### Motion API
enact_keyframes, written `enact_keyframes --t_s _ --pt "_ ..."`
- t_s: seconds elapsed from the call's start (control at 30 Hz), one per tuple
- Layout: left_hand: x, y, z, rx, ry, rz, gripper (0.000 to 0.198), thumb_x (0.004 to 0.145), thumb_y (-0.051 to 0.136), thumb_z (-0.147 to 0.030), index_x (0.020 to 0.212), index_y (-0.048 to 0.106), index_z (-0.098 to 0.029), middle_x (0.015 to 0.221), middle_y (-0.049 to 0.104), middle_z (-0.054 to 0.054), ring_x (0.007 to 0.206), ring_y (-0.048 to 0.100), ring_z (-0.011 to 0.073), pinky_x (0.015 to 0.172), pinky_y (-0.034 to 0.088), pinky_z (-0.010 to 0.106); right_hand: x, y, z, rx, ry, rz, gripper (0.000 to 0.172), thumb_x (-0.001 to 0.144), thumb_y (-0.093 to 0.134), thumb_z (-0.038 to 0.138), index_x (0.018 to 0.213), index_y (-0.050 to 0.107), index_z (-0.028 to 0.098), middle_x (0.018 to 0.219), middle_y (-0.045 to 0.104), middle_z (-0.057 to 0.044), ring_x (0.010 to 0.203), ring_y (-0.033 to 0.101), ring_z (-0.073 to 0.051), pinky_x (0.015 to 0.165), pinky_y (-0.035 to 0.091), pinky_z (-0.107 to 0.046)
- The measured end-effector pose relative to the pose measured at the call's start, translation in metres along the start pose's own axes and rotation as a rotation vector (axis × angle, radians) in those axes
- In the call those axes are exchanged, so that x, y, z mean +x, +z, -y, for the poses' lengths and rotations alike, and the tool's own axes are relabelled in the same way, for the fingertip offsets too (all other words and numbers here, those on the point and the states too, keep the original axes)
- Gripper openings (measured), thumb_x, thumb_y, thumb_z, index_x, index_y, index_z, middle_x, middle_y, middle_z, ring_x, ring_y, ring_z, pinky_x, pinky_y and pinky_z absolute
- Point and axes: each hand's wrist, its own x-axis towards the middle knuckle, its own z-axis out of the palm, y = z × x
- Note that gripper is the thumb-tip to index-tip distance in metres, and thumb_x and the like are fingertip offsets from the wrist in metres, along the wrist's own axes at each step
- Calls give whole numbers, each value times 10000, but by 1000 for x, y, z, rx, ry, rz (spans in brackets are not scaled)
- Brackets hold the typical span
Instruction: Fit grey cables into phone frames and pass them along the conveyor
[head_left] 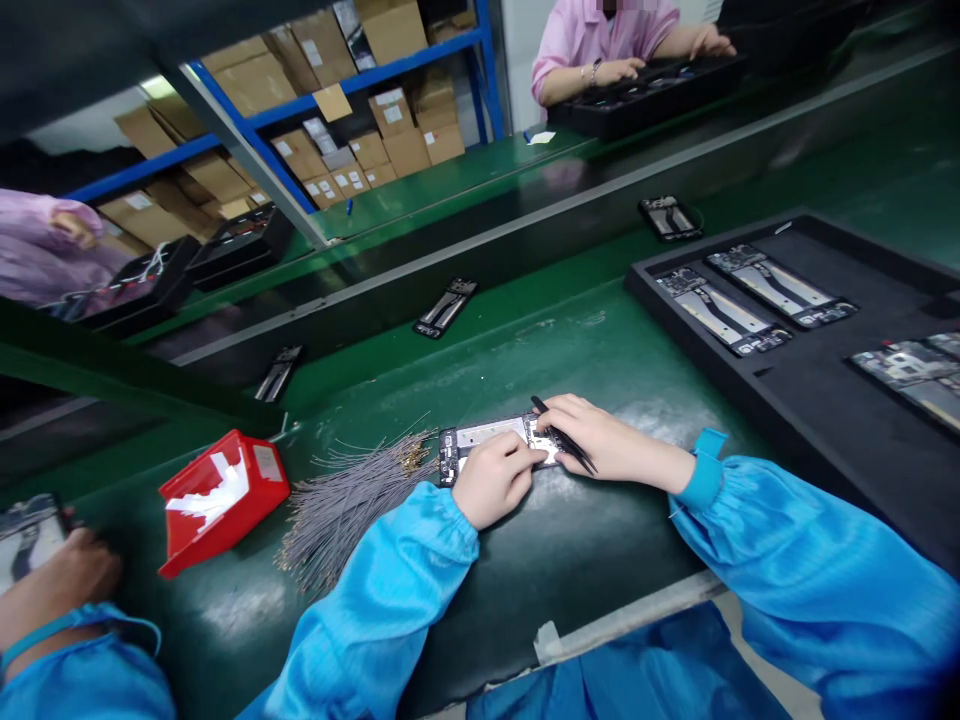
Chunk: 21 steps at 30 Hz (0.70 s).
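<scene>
An opened phone [487, 437] lies on the green bench mat in front of me, its inner parts facing up. My left hand [495, 477] rests over its near side, fingers curled and pressing on it; what the fingertips hold, if anything, is hidden. At the phone's right end my right hand [589, 435] is closed around black tweezers [566, 440], with its fingers touching the phone's board. A bundle of thin grey cables [352, 510] with small gold-coloured ends lies just left of the phone. Further left stands a red bin [251, 490] with white strips in it.
A black foam tray [817, 400] with several opened phones is at right. More opened phones [445, 307] lie along the back strip. At lower left, a co-worker's hand [82, 570] holds a phone. Beyond the rail, people in pink work at black trays, near shelved boxes [390, 110].
</scene>
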Motion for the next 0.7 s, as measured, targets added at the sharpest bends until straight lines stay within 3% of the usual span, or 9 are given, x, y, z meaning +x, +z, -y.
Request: enact_keyframes --t_s 0.3,0.7 --pt "-3 -2 -3 -47 59 33 313 829 368 -146 1013 618 -184 747 525 48 743 462 164 690 407 303 1 -3 -4 33 1 28 340 721 542 120 1050 488 185 1077 495 -111 1050 434 -242 872 390 -402" --pt "-3 -1 -9 121 91 47 281 807 403 -133 1011 592 -175 779 534 52 749 443 183 655 363 316 17 -3 4 -98 90 155 330 659 563 166 981 492 172 984 459 -100 890 420 -239 762 387 -369"
